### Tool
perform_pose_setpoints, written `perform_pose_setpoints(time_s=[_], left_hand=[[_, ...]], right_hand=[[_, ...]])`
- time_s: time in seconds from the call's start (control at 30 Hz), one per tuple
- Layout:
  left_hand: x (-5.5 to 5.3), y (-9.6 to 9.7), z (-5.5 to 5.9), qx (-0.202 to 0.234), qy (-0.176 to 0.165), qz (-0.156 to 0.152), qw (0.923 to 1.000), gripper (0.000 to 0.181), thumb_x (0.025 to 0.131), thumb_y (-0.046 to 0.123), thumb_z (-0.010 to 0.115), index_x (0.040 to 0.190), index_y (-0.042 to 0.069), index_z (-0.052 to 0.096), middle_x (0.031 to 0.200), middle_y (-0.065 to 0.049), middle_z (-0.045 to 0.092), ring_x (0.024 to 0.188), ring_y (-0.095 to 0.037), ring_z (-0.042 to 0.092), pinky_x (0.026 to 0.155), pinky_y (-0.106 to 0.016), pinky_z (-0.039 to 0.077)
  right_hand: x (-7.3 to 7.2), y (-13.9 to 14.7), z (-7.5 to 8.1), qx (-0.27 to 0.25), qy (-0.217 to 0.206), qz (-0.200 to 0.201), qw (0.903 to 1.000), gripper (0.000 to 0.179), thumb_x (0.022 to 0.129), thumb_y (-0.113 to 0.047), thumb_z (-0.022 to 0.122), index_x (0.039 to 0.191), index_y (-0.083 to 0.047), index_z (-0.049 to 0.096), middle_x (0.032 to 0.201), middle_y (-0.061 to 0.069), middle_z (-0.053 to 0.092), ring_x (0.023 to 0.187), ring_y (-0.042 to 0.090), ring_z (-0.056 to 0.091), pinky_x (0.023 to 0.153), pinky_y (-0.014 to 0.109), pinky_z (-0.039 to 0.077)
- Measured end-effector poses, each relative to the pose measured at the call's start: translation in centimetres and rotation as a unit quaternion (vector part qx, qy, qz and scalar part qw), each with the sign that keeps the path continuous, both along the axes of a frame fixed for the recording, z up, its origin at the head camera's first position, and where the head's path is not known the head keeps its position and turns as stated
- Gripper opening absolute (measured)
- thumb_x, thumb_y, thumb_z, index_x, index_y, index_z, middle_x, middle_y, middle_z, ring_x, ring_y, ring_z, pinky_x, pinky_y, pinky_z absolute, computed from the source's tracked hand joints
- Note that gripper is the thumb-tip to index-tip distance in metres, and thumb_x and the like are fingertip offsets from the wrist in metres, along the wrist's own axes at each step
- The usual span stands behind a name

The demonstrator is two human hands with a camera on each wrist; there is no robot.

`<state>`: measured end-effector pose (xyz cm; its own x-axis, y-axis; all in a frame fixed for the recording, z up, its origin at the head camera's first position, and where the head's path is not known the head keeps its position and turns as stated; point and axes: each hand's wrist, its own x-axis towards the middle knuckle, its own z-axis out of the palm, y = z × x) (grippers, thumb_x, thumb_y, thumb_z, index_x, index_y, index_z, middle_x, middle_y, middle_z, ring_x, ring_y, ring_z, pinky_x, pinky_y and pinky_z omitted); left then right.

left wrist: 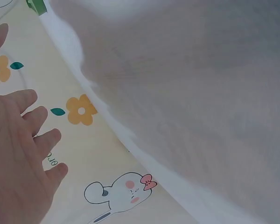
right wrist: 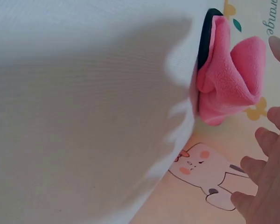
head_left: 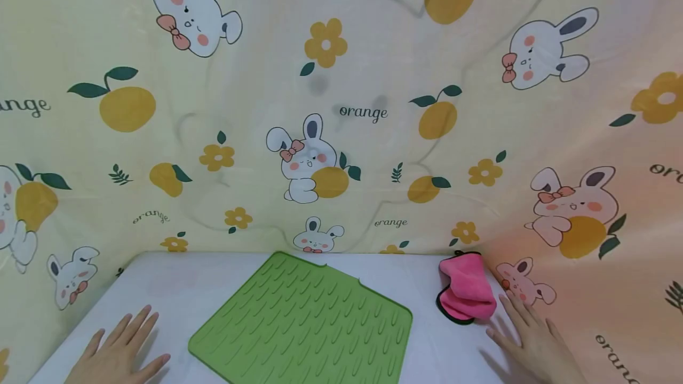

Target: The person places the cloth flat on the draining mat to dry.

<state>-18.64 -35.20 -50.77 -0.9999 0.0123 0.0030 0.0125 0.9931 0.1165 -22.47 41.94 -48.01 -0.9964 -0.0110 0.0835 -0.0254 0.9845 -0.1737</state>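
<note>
On the white table [head_left: 176,289], a pink cloth [head_left: 469,289] lies just left of the right hand [head_left: 539,342], close but apart; between that hand and the left hand [head_left: 118,351] lies a green mat [head_left: 304,325]. Both hands are released, fingers spread.

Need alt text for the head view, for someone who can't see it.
A green ridged mat lies on a white surface between a person's left hand and right hand, both empty with fingers spread. A crumpled pink cloth lies near the right hand; a cartoon-rabbit backdrop hangs behind.
</note>
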Motion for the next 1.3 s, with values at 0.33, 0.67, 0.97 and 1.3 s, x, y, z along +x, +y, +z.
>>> perform_pose_setpoints(time_s=[0.33,0.67,0.97,1.3], left_hand=[[0.1,0.6,-0.2,-0.012,0.058,-0.029,0.9978,0.102,0.09,0.08,0.054,0.151,-0.001,0.047,0.156,-0.027,0.042,0.138,-0.056,0.038,0.109,-0.082,0.02],[-0.2,1.9,-0.3,-0.015,0.069,-0.076,0.9946,0.096,0.087,0.077,0.061,0.15,0.004,0.053,0.155,-0.02,0.048,0.137,-0.052,0.046,0.109,-0.078,0.029],[-0.3,2.9,-0.8,-0.007,0.089,-0.109,0.9901,0.093,0.087,0.078,0.062,0.149,0.008,0.055,0.155,-0.013,0.051,0.138,-0.046,0.048,0.109,-0.074,0.034],[-0.2,3.8,-1.7,0.019,0.129,-0.154,0.9794,0.085,0.087,0.07,0.068,0.145,0.009,0.06,0.153,-0.01,0.055,0.138,-0.042,0.051,0.108,-0.07,0.038]], right_hand=[[0.2,-0.8,0.5,0.004,0.055,0.03,0.998,0.094,0.1,-0.067,0.053,0.163,-0.001,0.027,0.165,0.028,0.026,0.148,0.053,0.02,0.114,0.08,0.01],[-0.1,-1.8,0.8,0.004,0.096,0.061,0.9934,0.088,0.099,-0.061,0.06,0.165,-0.011,0.028,0.166,0.023,0.029,0.145,0.056,0.028,0.115,0.08,0.011],[-1.0,-2.4,0.9,0.015,0.104,0.1,0.9894,0.085,0.099,-0.056,0.063,0.162,-0.006,0.034,0.166,0.022,0.031,0.153,0.048,0.019,0.12,0.036,-0.026],[-2.4,-3.2,0.8,0.028,0.103,0.12,0.987,0.08,0.099,-0.054,0.065,0.159,-0.007,0.04,0.164,0.021,0.036,0.149,0.049,0.026,0.123,0.046,-0.022]])
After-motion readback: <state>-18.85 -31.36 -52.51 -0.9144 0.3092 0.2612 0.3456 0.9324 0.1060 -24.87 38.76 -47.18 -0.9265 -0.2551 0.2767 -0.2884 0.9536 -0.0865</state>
